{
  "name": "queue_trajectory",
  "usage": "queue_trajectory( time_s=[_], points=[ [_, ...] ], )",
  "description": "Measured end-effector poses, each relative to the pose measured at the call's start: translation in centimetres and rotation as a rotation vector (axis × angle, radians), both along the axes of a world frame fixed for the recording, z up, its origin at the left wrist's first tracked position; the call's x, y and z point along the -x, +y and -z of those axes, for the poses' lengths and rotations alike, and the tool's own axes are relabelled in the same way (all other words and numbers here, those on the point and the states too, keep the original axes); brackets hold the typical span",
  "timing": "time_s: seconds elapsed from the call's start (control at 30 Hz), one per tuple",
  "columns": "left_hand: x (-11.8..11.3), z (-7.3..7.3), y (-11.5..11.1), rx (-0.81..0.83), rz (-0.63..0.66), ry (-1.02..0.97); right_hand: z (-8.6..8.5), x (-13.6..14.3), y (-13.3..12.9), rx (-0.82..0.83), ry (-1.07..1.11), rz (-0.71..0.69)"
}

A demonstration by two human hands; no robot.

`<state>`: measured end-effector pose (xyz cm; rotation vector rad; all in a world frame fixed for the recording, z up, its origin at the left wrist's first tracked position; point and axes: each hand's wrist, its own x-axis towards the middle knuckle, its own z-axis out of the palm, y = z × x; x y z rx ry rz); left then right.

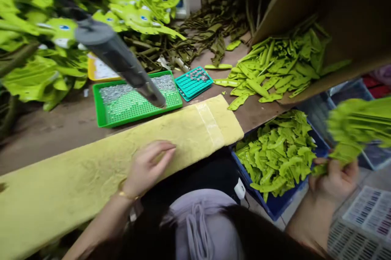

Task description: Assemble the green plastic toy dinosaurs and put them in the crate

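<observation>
My left hand (149, 164) rests on a long yellow foam board (91, 166). Its fingers are curled, thumb and forefinger tips close together, with nothing visible between them. Out at the right, my right hand (336, 178) is closed on the narrow end of a lime-green frilled piece (360, 123) that looks like flat, layered sheeting, slightly blurred. This piece is held up beside a blue crate (275, 211) heaped with lime-green flat cut pieces (277, 154).
Beyond the board are a green tray (137, 113) of small silvery parts and a teal tray (195, 84). A grey cylindrical tool (119, 60) slants above them. Lime-green pieces (269, 68) spill from a cardboard box (293, 3). Green pieces with printed eyes (140, 15) pile up at left.
</observation>
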<state>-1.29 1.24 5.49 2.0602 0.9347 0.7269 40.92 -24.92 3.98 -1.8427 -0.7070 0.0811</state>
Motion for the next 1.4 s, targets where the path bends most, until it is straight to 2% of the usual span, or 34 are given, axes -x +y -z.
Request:
queue_trajectory(
  time_s=[0.03,0.07,0.1,0.17,0.2,0.27,0.3,0.33,0.4,0.5,0.63,0.8,0.87,0.97,1.03,1.1,1.17,1.2,1.27,1.33,1.4],
  points=[
    [-1.1,0.0,0.1,0.131,0.084,-0.064,-0.6,1.3,1.0,-0.055,0.093,-0.069],
    [-2.0,0.1,0.2,0.284,0.174,-0.147,-1.1,2.5,2.4,-0.032,0.160,-0.188],
    [-2.7,0.2,0.4,0.440,0.254,-0.246,-1.7,3.6,4.3,0.051,0.235,-0.358],
    [-3.2,0.8,1.1,0.671,0.331,-0.372,-2.8,5.3,9.4,0.390,0.351,-0.792],
    [-3.2,1.2,1.6,0.734,0.300,-0.392,-3.2,6.0,12.6,0.550,0.337,-0.958],
    [-2.9,2.1,2.6,0.793,0.128,-0.378,-3.6,7.2,19.5,0.679,0.190,-1.148],
    [-2.6,2.6,3.0,0.806,0.022,-0.378,-3.5,7.7,23.0,0.637,0.085,-1.121],
    [-2.4,3.0,3.4,0.812,-0.070,-0.396,-3.2,8.3,26.4,0.574,-0.037,-1.019],
    [-2.1,3.9,4.1,0.808,-0.210,-0.461,-2.2,9.6,32.1,0.503,-0.299,-0.672],
    [-1.8,4.8,4.8,0.803,-0.332,-0.522,-0.2,11.5,37.3,0.528,-0.405,-0.528],
    [-1.6,5.4,5.1,0.836,-0.378,-0.577,1.2,12.6,38.6,0.571,-0.467,-0.441],
    [-1.5,5.7,5.1,0.820,-0.370,-0.577,0.0,13.9,36.8,0.528,-0.465,-0.468],
    [-1.5,5.8,5.1,0.788,-0.381,-0.555,-0.3,15.7,35.0,0.382,-0.463,-0.605],
    [-1.5,5.9,5.1,0.756,-0.373,-0.546,0.2,19.3,31.7,0.153,-0.511,-0.884],
    [-1.5,6.0,5.0,0.759,-0.365,-0.561,0.9,20.9,30.0,0.135,-0.584,-0.951],
    [-1.5,6.1,5.0,0.765,-0.368,-0.572,1.3,21.4,29.4,0.165,-0.650,-0.983],
    [-1.6,6.1,5.0,0.764,-0.376,-0.566,1.1,20.6,30.3,0.182,-0.656,-1.014],
    [-1.6,6.2,5.0,0.758,-0.380,-0.560,0.8,19.8,31.2,0.178,-0.638,-0.986],
    [-1.6,6.1,5.0,0.739,-0.387,-0.545,0.3,17.9,33.8,0.184,-0.582,-0.824],
    [-1.6,6.1,5.1,0.731,-0.387,-0.539,0.1,16.0,36.7,0.264,-0.556,-0.654],
    [-1.6,6.1,5.1,0.745,-0.374,-0.539,0.5,14.8,39.2,0.393,-0.565,-0.609]
  ],
)
